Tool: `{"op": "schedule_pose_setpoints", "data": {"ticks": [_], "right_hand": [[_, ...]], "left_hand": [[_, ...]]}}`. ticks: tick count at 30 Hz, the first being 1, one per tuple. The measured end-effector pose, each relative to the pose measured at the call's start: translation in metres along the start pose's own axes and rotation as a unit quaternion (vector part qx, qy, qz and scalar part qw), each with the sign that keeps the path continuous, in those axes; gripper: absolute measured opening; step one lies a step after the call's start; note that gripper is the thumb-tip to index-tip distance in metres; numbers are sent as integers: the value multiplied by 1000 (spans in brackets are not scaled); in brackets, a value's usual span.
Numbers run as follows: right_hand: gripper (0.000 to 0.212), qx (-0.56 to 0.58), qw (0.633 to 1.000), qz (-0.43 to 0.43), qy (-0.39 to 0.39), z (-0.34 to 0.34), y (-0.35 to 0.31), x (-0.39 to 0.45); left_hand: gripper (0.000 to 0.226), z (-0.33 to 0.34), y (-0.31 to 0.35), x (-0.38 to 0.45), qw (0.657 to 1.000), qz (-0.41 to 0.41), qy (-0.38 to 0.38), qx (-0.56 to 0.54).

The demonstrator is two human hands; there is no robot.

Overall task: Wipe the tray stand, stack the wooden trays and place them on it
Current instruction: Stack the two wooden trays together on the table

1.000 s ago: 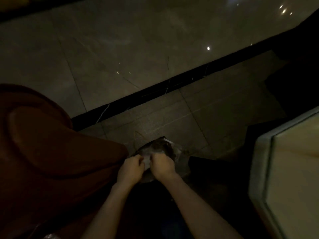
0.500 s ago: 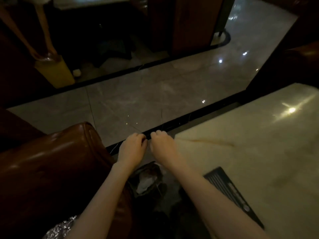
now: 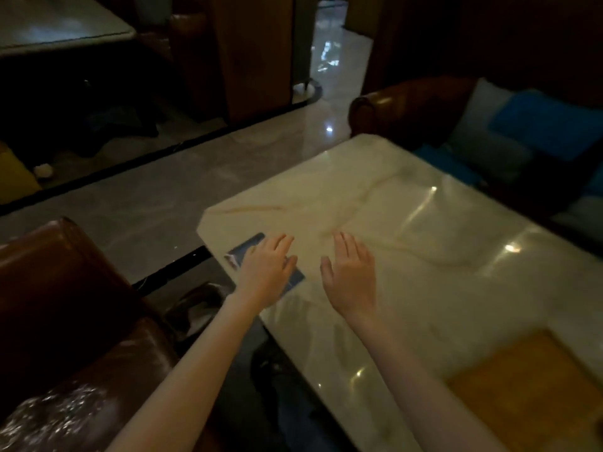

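Observation:
My left hand (image 3: 267,269) hovers flat with fingers spread over a dark rectangular panel (image 3: 243,251) set near the corner of a pale marble table (image 3: 408,230). To its right, my right hand (image 3: 350,275) is held open, palm down, above the bare tabletop, and holds nothing. An orange-brown wooden tray (image 3: 528,389) lies at the table's near right, partly cut off by the frame's edge. No tray stand can be made out in the dim light.
A brown leather seat (image 3: 55,288) stands at the left, a dark bin with a bag (image 3: 195,308) on the floor between it and the table. A leather sofa (image 3: 411,106) with blue and grey cushions (image 3: 535,125) sits beyond the table. Glossy floor (image 3: 137,203) stretches left.
The view has lifted from the bin on the floor up to the tabletop. Both hands rose from the bin, came apart and opened over the table.

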State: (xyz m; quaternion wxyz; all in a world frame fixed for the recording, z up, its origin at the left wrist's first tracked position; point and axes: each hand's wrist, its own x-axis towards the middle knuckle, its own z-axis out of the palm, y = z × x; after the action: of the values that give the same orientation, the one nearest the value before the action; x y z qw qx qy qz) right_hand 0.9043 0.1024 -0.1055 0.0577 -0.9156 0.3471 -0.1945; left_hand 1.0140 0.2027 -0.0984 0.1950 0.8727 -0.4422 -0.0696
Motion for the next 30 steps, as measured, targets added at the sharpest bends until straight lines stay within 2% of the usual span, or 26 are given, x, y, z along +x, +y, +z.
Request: {"op": "schedule_pose_setpoints", "data": {"ticks": [4,8,12,15,19,24,30], "right_hand": [[57,-21,993,118,-24,-31,72,-59],[59,-39,967,251,-33,-58,133,-122],[55,-24,928,372,-14,-74,171,-182],[57,-3,895,447,-19,-80,189,-216],[60,32,854,518,-26,-82,205,-246],[59,92,814,569,-69,-79,209,-265],[36,205,808,547,-77,-72,213,-266]], "left_hand": [[50,33,64,-18,993,83,-81,36],[50,57,119,-28,977,162,-133,50],[57,86,172,-31,961,234,-139,49],[47,109,209,-32,948,273,-156,54],[44,141,245,-43,928,304,-207,64],[40,176,258,-57,920,262,-280,80],[28,191,256,-62,950,125,-286,-11]]}}
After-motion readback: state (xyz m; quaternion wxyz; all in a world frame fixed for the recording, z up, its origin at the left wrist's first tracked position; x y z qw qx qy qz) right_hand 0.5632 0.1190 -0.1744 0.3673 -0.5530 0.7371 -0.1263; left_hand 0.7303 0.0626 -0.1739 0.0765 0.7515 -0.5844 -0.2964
